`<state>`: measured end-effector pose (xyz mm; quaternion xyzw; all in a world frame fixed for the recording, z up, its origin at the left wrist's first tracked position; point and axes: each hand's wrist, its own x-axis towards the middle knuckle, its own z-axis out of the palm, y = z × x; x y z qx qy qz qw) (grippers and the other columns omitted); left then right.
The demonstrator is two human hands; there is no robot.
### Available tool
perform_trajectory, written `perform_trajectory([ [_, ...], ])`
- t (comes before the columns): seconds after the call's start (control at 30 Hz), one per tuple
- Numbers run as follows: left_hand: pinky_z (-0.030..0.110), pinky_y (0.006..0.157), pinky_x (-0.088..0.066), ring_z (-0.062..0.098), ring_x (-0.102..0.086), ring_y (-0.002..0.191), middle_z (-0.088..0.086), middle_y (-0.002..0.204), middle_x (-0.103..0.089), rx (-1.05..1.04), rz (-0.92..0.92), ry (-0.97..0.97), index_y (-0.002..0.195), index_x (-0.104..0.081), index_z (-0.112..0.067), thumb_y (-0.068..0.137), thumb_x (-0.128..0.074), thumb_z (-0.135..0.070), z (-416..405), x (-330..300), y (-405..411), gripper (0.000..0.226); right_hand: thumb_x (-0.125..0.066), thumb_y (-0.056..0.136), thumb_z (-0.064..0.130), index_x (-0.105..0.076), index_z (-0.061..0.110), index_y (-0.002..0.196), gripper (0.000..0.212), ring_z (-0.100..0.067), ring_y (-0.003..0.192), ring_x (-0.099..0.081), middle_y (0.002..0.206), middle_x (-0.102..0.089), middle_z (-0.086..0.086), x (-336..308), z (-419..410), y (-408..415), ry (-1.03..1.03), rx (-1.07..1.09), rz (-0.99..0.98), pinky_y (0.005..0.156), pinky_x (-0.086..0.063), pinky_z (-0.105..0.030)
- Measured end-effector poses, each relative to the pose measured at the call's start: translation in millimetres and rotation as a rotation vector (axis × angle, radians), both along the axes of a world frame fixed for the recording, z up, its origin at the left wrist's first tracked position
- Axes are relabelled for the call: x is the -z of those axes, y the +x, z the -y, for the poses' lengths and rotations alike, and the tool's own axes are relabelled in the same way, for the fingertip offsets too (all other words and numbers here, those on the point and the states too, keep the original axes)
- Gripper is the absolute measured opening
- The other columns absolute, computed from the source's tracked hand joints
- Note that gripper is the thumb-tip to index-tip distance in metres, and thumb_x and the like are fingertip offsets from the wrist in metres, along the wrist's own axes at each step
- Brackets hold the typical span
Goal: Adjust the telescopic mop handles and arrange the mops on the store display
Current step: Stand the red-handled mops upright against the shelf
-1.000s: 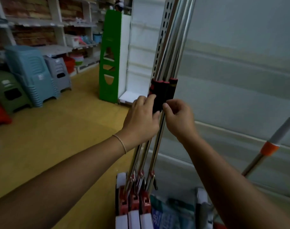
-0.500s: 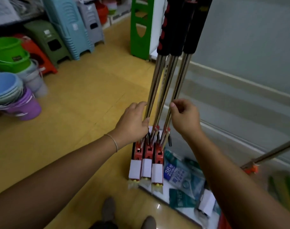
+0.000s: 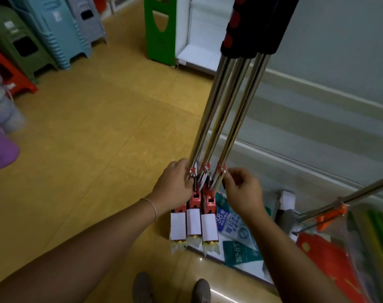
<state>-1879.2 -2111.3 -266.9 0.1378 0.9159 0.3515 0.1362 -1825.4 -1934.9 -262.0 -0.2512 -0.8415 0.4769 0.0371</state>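
Three mops stand upright side by side, their steel poles (image 3: 225, 119) rising to black and red grips (image 3: 249, 29) at the top. Their red heads (image 3: 196, 197) with white label sleeves (image 3: 193, 224) rest on the floor at the edge of a low display base. My left hand (image 3: 175, 186) presses against the bottom of the left pole near its red joint. My right hand (image 3: 240, 189) pinches at the red joint of the right pole, fingers curled.
Packaged mop refills (image 3: 236, 228) lie on the white display base to the right. Another mop pole with an orange collar (image 3: 330, 215) leans in from the right. Stacked plastic stools (image 3: 55, 29) and buckets (image 3: 0, 145) stand at the left, a green shelf end (image 3: 160, 29) behind.
Both hands have slid down the poles from the black grips to the red joints just above the mop heads, and my view has tilted down toward the floor.
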Motion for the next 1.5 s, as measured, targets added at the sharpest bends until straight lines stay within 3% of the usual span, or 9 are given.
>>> perform_trajectory([
  [0.17,0.030,0.097,-0.042,0.026,-0.047,0.129,0.012,0.144,-0.043,-0.061,0.068,0.099,0.149,-0.026,-0.013,0.093,-0.061,-0.029,-18,1,-27,0.068,-0.060,0.097,0.022,-0.062,0.012,0.120,0.025,-0.010,0.088,-0.062,0.092,-0.062,0.010,3,-17,-14,0.059,-0.039,0.045,0.082,-0.049,-0.027],
  [0.27,0.029,0.098,-0.043,0.022,-0.048,0.129,0.005,0.139,-0.051,-0.132,0.115,0.189,0.144,-0.035,-0.015,0.088,-0.068,-0.034,-33,1,-51,0.067,-0.061,0.096,0.024,-0.051,0.011,0.135,0.043,-0.021,0.114,-0.058,0.125,-0.062,-0.008,10,-29,-45,0.068,-0.101,0.084,0.094,-0.047,-0.031],
  [0.37,0.023,0.087,-0.043,0.009,-0.056,0.106,-0.009,0.116,-0.059,-0.254,0.240,0.375,0.128,-0.050,-0.023,0.083,-0.074,-0.035,-50,9,-68,0.052,-0.064,0.093,0.030,-0.041,0.012,0.144,0.059,-0.026,0.132,-0.048,0.143,-0.051,-0.010,19,-32,-78,0.106,-0.129,0.087,0.107,-0.042,-0.039],
  [0.53,0.034,0.102,-0.048,0.013,-0.062,0.111,-0.003,0.116,-0.067,-0.272,0.309,0.512,0.113,-0.065,-0.022,0.075,-0.082,-0.031,-65,44,-92,0.043,-0.069,0.090,0.026,-0.038,0.013,0.144,0.064,-0.025,0.128,-0.051,0.139,-0.054,-0.007,39,-35,-111,-0.047,-0.156,0.076,0.106,-0.045,-0.040],
  [0.77,0.034,0.101,-0.047,0.014,-0.063,0.115,-0.001,0.121,-0.069,0.004,0.469,0.433,0.132,-0.059,-0.015,0.067,-0.079,-0.039,-57,68,-112,0.072,-0.060,0.090,0.005,-0.032,0.021,0.145,0.064,-0.022,0.109,-0.058,0.112,-0.058,0.001,75,-60,-99,-0.008,-0.408,0.192,0.084,-0.048,-0.032],
  [0.93,0.032,0.100,-0.048,0.014,-0.065,0.111,0.001,0.115,-0.071,0.004,0.446,0.485,0.122,-0.064,-0.016,0.082,-0.073,-0.015,-55,80,-108,0.041,-0.054,0.096,0.008,-0.039,0.023,0.138,0.047,-0.014,0.101,-0.056,0.103,-0.055,0.009,91,-61,-98,0.018,-0.425,0.159,0.079,-0.045,-0.027],
  [1.1,0.035,0.102,-0.050,0.003,-0.066,0.104,-0.010,0.109,-0.071,-0.032,0.389,0.417,0.113,-0.064,-0.030,0.082,-0.076,-0.020,-54,100,-100,0.034,-0.051,0.099,0.012,-0.044,0.021,0.132,0.034,-0.015,0.096,-0.060,0.094,-0.056,0.010,99,-63,-97,0.044,-0.454,0.172,0.063,-0.040,-0.016],
  [1.3,0.039,0.102,-0.049,0.014,-0.066,0.102,0.003,0.112,-0.072,0.129,0.484,0.350,0.113,-0.062,-0.045,0.072,-0.079,-0.037,-46,121,-110,0.045,-0.051,0.100,0.013,-0.041,0.019,0.137,0.039,-0.013,0.101,-0.054,0.107,-0.057,0.002,101,-68,-95,0.053,-0.514,0.187,0.085,-0.042,-0.027],
  [1.5,0.035,0.084,-0.051,0.016,-0.059,0.088,0.006,0.091,-0.066,0.214,0.434,0.356,0.105,-0.064,-0.048,0.076,-0.071,-0.037,-44,135,-118,0.032,-0.054,0.096,0.008,-0.042,0.021,0.135,0.043,-0.018,0.100,-0.055,0.101,-0.055,0.003,109,-73,-95,0.135,-0.548,0.249,0.082,-0.044,-0.033],
])
